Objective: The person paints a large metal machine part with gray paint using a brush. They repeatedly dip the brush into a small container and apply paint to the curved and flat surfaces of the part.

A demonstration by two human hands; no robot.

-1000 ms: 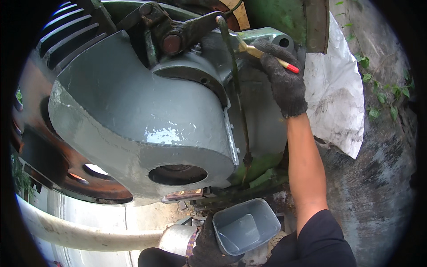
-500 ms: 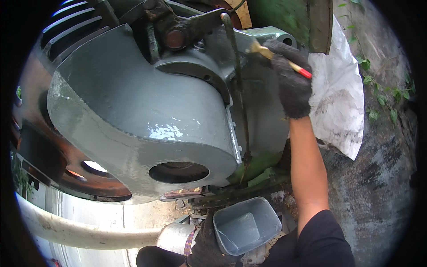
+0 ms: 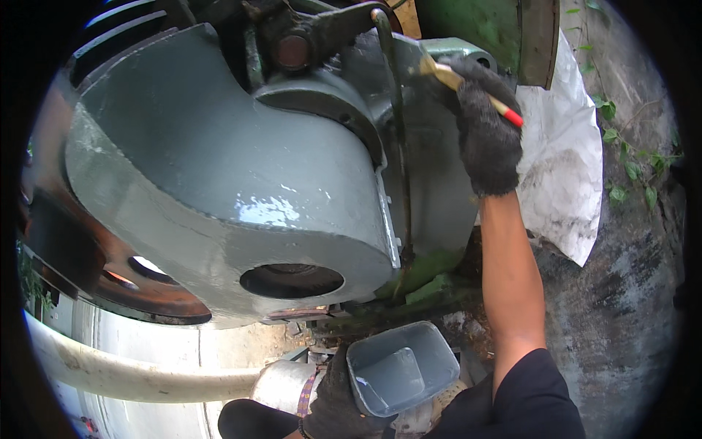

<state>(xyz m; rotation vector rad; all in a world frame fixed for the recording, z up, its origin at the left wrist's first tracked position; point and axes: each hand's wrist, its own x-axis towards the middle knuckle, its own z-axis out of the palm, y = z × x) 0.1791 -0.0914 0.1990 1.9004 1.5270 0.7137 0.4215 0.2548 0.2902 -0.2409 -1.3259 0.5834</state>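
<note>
In a dark glove, my right hand (image 3: 491,132) grips a paintbrush (image 3: 447,77) with a pale handle and red end. Its bristles are at the grey-painted machine housing (image 3: 446,175), just below a green lug; whether they touch it I cannot tell. My gloved left hand (image 3: 336,402) holds a squarish grey paint tub (image 3: 363,362) by its left side, low in the view. Some grey paint shows in the tub. A large, curved casing (image 3: 314,183) with glossy grey paint fills the middle, a round hole in its lower face.
A thin upright rod (image 3: 401,146) runs down in front of the housing, left of the brush. A crumpled white sheet (image 3: 559,168) lies to the right, beside leafy vines (image 3: 632,168). A rusty wheel (image 3: 139,282) stands at left, above a pale pipe (image 3: 146,377).
My right hand and the brush have shifted slightly to the right, the brush still up by the green lug. The view has tilted a little; my left hand keeps the tub.
</note>
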